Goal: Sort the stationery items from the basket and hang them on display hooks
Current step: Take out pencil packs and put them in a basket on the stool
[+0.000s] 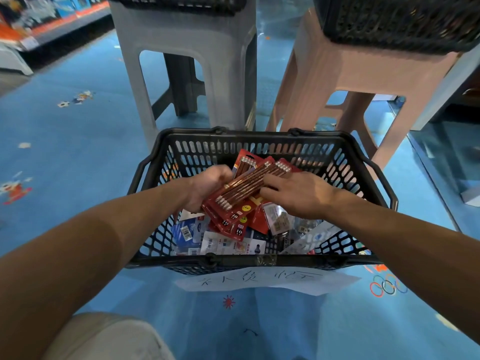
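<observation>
Blue patterned shop floor [78, 157] carries a black basket [259, 137], above which the left hand [207, 185] is closed on a fan of red pencil packs [241, 201], while the right hand [298, 193] lies on their right edge, fingers curled; whether it grips I cannot tell. The packs' long axis runs from lower left to upper right, between both hands, with loose carded stationery [228, 242] below; beyond stand a grey stool [187, 74] and a pink stool [363, 81].

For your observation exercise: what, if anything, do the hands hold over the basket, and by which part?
The left hand grips a fanned stack of red pencil packs by its left edge; the right hand rests on the stack's right side.
</observation>
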### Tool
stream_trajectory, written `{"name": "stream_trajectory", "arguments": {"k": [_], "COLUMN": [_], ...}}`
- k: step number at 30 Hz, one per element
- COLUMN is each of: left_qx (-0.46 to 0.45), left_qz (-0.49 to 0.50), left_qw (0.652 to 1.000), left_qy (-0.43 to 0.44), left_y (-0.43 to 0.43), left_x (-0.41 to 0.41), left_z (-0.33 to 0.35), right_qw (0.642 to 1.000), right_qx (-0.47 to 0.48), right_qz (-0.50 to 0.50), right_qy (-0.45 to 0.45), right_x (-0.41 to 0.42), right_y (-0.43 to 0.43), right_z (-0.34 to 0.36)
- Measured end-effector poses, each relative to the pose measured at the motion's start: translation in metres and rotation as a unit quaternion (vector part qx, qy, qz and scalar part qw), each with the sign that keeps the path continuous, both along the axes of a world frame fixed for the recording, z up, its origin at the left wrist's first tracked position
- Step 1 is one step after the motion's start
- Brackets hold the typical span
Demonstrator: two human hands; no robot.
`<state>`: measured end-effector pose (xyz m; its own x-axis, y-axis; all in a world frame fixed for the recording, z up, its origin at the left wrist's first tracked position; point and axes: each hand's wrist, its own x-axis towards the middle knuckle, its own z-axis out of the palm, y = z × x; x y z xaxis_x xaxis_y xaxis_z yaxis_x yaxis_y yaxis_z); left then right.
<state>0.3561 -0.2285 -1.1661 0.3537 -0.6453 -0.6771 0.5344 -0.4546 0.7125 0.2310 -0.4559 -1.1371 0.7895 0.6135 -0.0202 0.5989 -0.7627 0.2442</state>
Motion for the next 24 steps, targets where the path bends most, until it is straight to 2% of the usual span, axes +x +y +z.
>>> {"name": "stream_trajectory", "arguments": {"k": [4, 7, 9, 10, 12, 13, 14, 15, 21, 24], "left_qx": [0.017, 0.033, 0.044, 0.047, 0.053, 0.056, 0.059, 0.063, 0.076, 0.082], "left_qz": [-0.076, -0.075, -0.065, -0.062, -0.057, -0.055, -0.054, -0.054, -0.062, -0.067], "left_qw": [0.996, 0.993, 0.993, 0.992, 0.991, 0.991, 0.991, 0.99, 0.986, 0.985], "left_qy": [-0.051, -0.083, -0.094, -0.099, -0.105, -0.107, -0.109, -0.111, -0.134, -0.138], "left_y": [-0.007, -0.008, -0.008, -0.009, -0.01, -0.01, -0.01, -0.01, -0.008, -0.004], "left_x": [-0.008, -0.008, -0.008, -0.008, -0.009, -0.01, -0.011, -0.011, -0.008, -0.008], "left_z": [0.002, -0.002, -0.003, -0.003, -0.005, -0.005, -0.004, -0.004, -0.005, -0.006], "right_qw": [0.999, 0.987, 0.942, 0.901, 0.828, 0.813, 0.81, 0.819, 0.879, 0.931], "right_qx": [0.0, 0.059, 0.064, 0.055, -0.052, -0.13, -0.186, -0.2, -0.001, 0.063], "right_qz": [-0.031, -0.102, -0.21, -0.264, -0.318, -0.318, -0.319, -0.326, -0.369, -0.307], "right_qy": [0.013, 0.113, 0.253, 0.34, 0.458, 0.47, 0.455, 0.428, 0.302, 0.187], "right_x": [0.003, 0.005, 0.005, 0.002, -0.004, -0.007, -0.012, -0.016, -0.004, -0.001], "right_y": [0.009, 0.012, 0.009, 0.008, 0.009, 0.009, 0.009, 0.007, -0.011, -0.017], "right_z": [-0.008, -0.001, 0.007, 0.01, 0.012, 0.01, 0.007, 0.006, 0.027, 0.036]}}
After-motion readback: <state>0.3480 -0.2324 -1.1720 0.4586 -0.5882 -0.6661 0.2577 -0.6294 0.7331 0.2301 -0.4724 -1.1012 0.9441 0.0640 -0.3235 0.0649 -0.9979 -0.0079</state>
